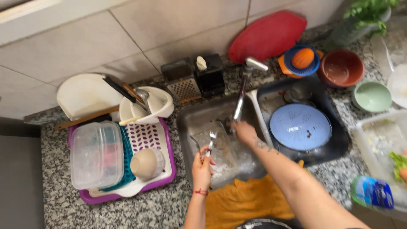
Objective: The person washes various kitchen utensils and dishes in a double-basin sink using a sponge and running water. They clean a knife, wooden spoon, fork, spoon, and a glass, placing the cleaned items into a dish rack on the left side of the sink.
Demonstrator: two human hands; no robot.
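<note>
My left hand [202,168] holds a metal fork [211,140] upright over the steel sink [186,123], with a second thin utensil [197,147] beside it in the same grip. My right hand [245,131] reaches under the faucet [242,91], fingers curled near the spout; whether it holds anything is unclear. A clear glass dish [224,159] lies in the sink below both hands.
A purple drying rack [166,174] on the left holds a clear plastic container [96,153], a beige bowl [146,163] and a white utensil cup [144,108]. A black tray [335,140] with a blue plate [300,126] sits right. An orange cloth [243,203] hangs at the counter's edge.
</note>
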